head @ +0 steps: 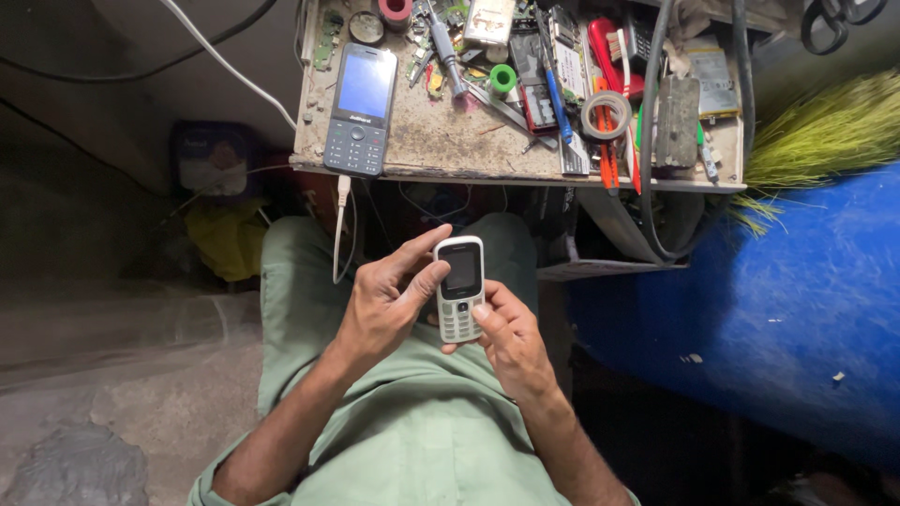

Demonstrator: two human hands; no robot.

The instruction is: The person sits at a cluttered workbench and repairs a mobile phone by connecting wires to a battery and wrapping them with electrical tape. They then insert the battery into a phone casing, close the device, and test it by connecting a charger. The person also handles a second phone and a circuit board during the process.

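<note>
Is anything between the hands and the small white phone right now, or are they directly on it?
Nothing visible does. The left hand grips the small white phone along its left edge, and the right hand has its thumb on the keypad. The dark phone lies apart on the cluttered workbench.

Soft daylight fell from above onto the far desk [441, 150] and the blue tarp [750, 309] at right, while the left and near corners sank into dim shadow, edges bowed by wide-angle distortion, the centre sharp and glare-free.
</note>
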